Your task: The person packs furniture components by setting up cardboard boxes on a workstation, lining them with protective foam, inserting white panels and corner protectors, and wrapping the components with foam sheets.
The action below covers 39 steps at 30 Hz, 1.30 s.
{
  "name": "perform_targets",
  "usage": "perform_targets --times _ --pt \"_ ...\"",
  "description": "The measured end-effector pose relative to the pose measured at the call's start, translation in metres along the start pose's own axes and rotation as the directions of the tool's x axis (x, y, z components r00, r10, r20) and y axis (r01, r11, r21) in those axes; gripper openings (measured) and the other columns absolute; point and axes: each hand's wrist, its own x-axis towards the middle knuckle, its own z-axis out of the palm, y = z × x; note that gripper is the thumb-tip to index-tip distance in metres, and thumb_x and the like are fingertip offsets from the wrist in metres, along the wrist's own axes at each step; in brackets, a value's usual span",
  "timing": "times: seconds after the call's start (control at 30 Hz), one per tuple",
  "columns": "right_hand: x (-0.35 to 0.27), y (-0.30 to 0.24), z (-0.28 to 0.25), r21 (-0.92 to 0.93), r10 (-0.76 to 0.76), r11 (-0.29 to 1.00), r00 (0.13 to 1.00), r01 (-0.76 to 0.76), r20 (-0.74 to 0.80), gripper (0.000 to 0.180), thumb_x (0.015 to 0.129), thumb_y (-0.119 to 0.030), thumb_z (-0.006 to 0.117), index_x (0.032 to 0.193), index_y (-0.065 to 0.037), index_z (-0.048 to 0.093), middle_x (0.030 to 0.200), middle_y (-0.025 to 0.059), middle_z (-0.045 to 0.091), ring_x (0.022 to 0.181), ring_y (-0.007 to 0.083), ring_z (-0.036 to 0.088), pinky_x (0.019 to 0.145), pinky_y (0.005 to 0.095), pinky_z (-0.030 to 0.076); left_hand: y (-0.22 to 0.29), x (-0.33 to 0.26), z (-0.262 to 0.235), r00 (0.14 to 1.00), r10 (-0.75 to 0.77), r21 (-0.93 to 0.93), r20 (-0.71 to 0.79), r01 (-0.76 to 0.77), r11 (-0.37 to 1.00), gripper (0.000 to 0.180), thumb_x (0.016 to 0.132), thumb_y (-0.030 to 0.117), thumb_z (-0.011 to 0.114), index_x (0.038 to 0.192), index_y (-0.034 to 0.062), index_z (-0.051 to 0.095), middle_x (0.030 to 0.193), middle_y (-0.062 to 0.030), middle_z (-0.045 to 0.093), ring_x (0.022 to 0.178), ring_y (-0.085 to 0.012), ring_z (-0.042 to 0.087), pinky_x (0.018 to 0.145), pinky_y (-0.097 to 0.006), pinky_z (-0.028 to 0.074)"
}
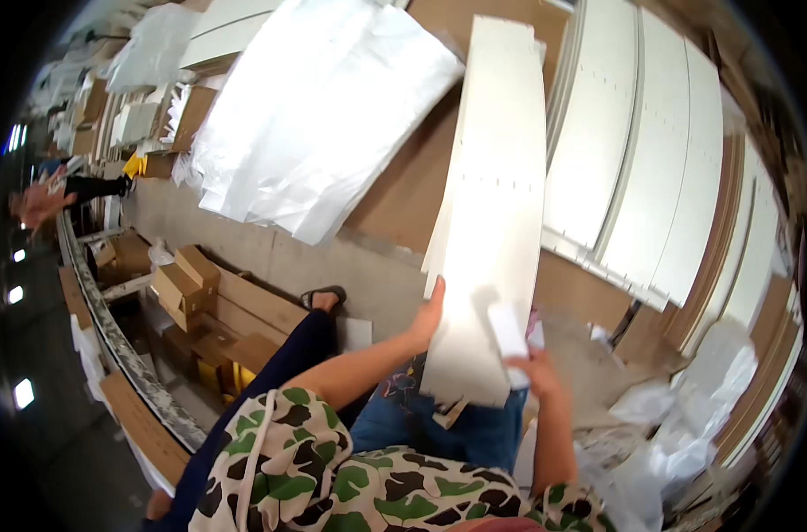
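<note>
White flat panel (492,222) is held upright over the lap, its left edge gripped by the left hand (427,315). A small white block (508,330) is pinched against its face by the right hand (535,368); further white panels (652,151) are stacked on the right, cardboard boxes (186,284) lie on the left

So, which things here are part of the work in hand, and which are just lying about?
In hand:
- long white flat board, left hand on its edge
- small white block, in right hand

Lying about:
- white plastic sheeting
- brown cardboard boxes
- leaning white panels
- crumpled clear plastic wrap
</note>
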Motion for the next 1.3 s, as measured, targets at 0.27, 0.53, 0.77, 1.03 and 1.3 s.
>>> perform_targets --times 0.27,0.53,0.77,1.03,1.3 --pt "-0.084 0.002 0.040 -0.176 0.057 0.980 0.980 -0.091 -0.189 0.037 0.059 -0.024 0.077 0.085 -0.001 0.065 0.073 0.0046 0.061 0.066 0.0127 0.055 0.062 0.0262 0.043 0.126 0.093 0.056 1.000 0.007 0.218 -0.024 -0.002 0.976 0.095 0.074 0.072 0.041 0.122 -0.0100 0.042 0.119 -0.0204 0.051 0.110 -0.0292 0.050 0.091 -0.032 0.040" --pt "-0.145 0.001 0.035 -0.332 -0.170 0.932 0.985 0.147 -0.039 0.037 0.065 -0.025 0.075 0.092 -0.003 0.063 0.086 0.0089 0.062 0.082 0.0184 0.057 0.074 0.0294 0.043 0.116 0.055 0.030 0.973 0.176 0.266 -0.146 -0.133 0.955 0.079 0.082 0.065 0.037 0.102 -0.0092 0.056 0.098 -0.0179 0.061 0.087 -0.0280 0.057 0.076 -0.038 0.045" --pt "-0.196 0.048 -0.045 0.042 -0.264 0.964 0.959 0.261 0.105 0.037 0.073 -0.022 0.070 0.102 -0.002 0.062 0.103 0.0029 0.060 0.089 0.0109 0.053 0.078 0.0235 0.042 0.211 -0.032 0.044 0.876 0.466 -0.012 0.125 -0.468 0.884 0.077 0.086 0.057 0.039 0.131 -0.0048 0.031 0.136 -0.0139 0.034 0.123 -0.0286 0.034 0.103 -0.038 0.027" --pt "-0.343 0.159 -0.097 0.423 -0.644 0.534 0.676 0.732 -0.357 0.041 0.071 -0.018 0.071 0.107 -0.003 0.060 0.107 0.0045 0.058 0.099 0.0131 0.050 0.087 0.0258 0.038 0.164 -0.329 0.203 0.706 0.656 -0.266 0.267 -0.601 0.754 0.068 0.090 0.056 0.022 0.136 0.0053 0.026 0.139 -0.0092 0.030 0.124 -0.0291 0.033 0.104 -0.039 0.028" --pt "-0.496 0.176 -0.208 0.090 -0.212 0.094 0.108 0.992 -0.971 0.032 0.073 -0.018 0.068 0.099 0.001 0.061 0.088 0.0045 0.061 0.084 0.0123 0.055 0.076 0.0253 0.043 0.061 -0.549 0.350 0.359 0.783 -0.512 0.508 -0.606 0.609 0.068 0.089 0.057 0.026 0.136 0.0082 0.024 0.139 -0.0081 0.029 0.123 -0.0279 0.033 0.102 -0.042 0.030"
